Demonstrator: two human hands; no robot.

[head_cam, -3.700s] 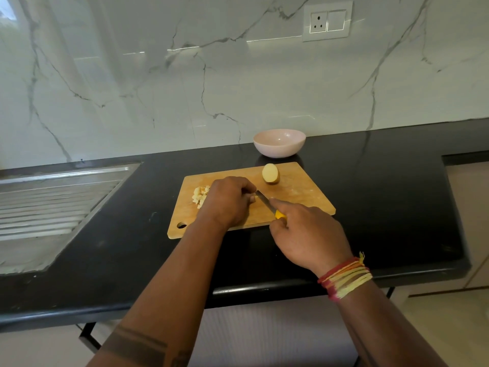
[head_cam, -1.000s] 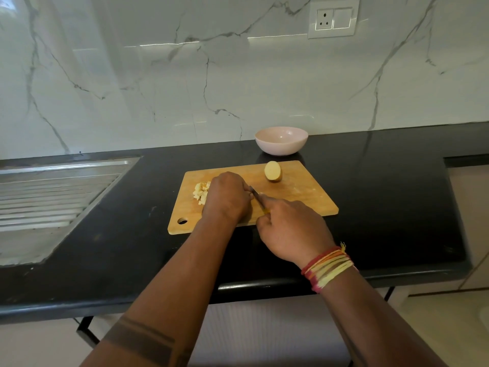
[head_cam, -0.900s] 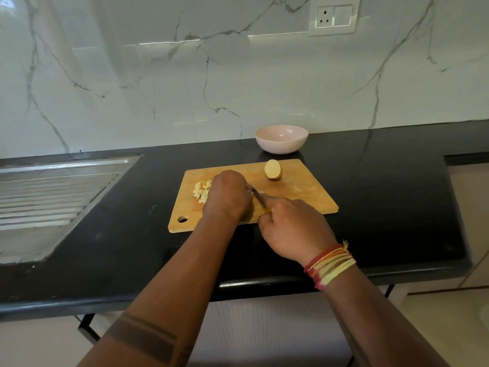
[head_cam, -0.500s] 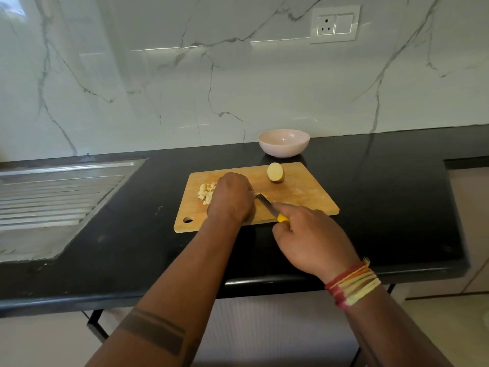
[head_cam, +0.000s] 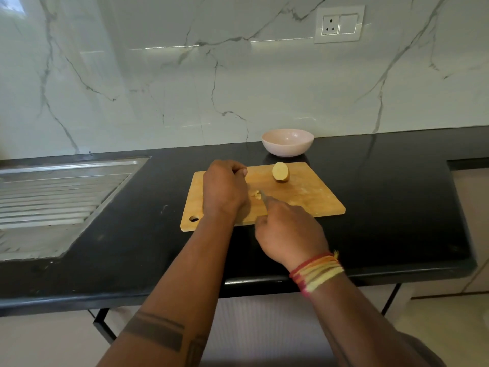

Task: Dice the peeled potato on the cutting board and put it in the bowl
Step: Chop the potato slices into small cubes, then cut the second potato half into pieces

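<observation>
A wooden cutting board (head_cam: 312, 200) lies on the black counter. On its far side stands half a peeled potato (head_cam: 281, 171), cut face toward me. My left hand (head_cam: 225, 186) rests on the board's left part with its fingers curled down over cut potato pieces (head_cam: 254, 194); only a few pale bits show at its right edge. My right hand (head_cam: 288, 229) grips a knife (head_cam: 264, 199), whose handle is hidden in the fist. The blade tip lies against those pieces. A pale pink bowl (head_cam: 287, 142) stands behind the board, and nothing shows inside it.
A steel sink drainboard (head_cam: 60, 197) is set into the counter at the left. The marble wall with a socket plate (head_cam: 339, 23) rises behind the bowl. The counter's front edge (head_cam: 251, 282) runs under my forearms, and its right end stops near a cabinet.
My left hand has shifted left and back and now covers the diced pile that showed beside it. The right hand moved forward, hiding the yellow handle. Half potato and bowl stay put.
</observation>
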